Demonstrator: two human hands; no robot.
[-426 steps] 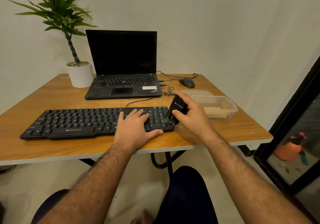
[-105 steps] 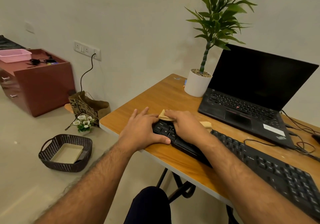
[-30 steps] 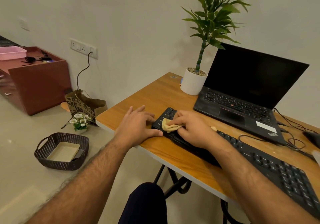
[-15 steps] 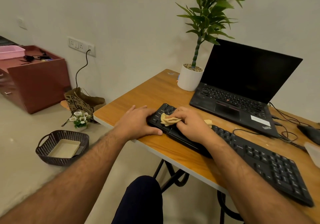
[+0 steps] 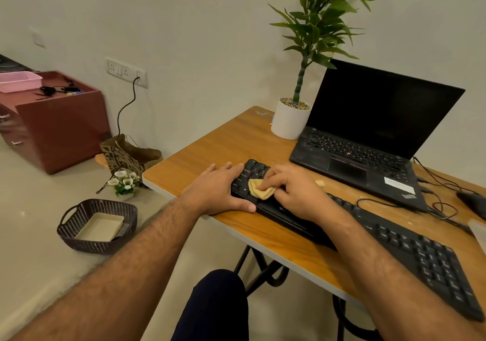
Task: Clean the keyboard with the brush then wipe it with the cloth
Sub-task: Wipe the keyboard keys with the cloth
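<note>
My right hand (image 5: 294, 194) pinched the bunched tan cloth (image 5: 260, 188) against the keys at the left end of the black keyboard (image 5: 394, 238), fingers curled round it. My left hand (image 5: 219, 189) lay flat and relaxed over that same end of the keyboard, thumb along its near edge, holding nothing. The keyboard ran slantwise along the near side of the wooden worktop (image 5: 210, 153), from the left corner off toward the near right. Beyond it stood an open black laptop (image 5: 368, 130) with a dark screen, and just left of that a white pot with a tall green plant (image 5: 302, 82) at the far edge. Black cables (image 5: 436, 203) trailed on the worktop right of the laptop, near a dark mouse (image 5: 473, 202) at the frame's edge. A small tan scrap (image 5: 319, 183) showed past my right hand; whether it belonged to the cloth I could not tell. On the pale floor to the left sat a dark woven basket (image 5: 97, 226), a small bunch of white flowers (image 5: 123, 181) and a patterned paper bag (image 5: 128, 153), with a reddish-brown cabinet (image 5: 57, 124) against the plain wall below a socket plate (image 5: 126, 70).
</note>
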